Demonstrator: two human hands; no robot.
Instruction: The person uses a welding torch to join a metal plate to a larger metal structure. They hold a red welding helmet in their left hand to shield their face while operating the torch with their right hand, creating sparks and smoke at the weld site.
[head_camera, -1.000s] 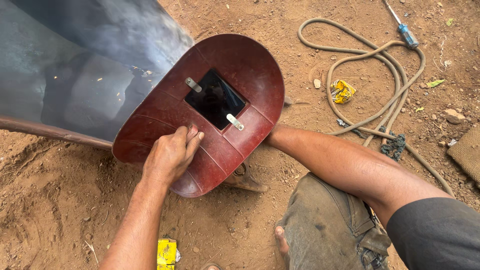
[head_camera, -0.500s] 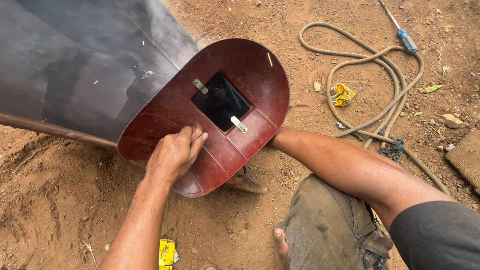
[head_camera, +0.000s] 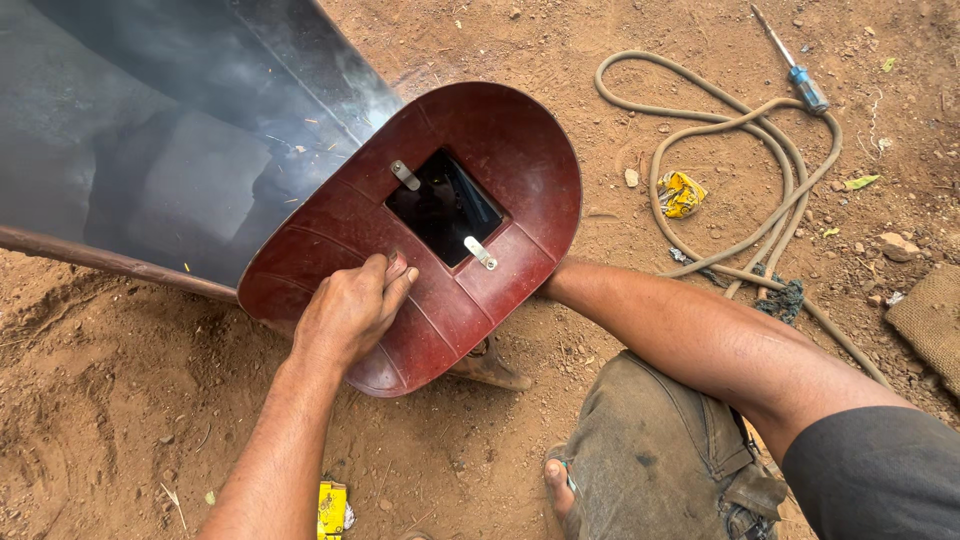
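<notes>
Left hand (head_camera: 350, 312): closed around the handle of the shield, knuckles up, thumb side toward the window.
Right hand: hidden behind the shield; grip not determinable. Forearm (head_camera: 690, 335) runs under the lower right edge.
Welding shield (head_camera: 440, 240): dark red, rounded, held tilted between head and workpiece, over the edge of the metal sheet.
Window (head_camera: 445, 207): dark rectangle, two small metal clips at opposite corners.
Change over the last second: shield shifted slightly right and upward in view; left grip unchanged; smoke now thicker at the upper edge.
Meaning: welding behind the shield judged in progress.
Metal sheet (head_camera: 150, 150): grey, curved, on a rusty bar.
Hose (head_camera: 745, 170): coiled on the dirt, well apart.
Screwdriver (head_camera: 795, 65): beside the hose.
</notes>
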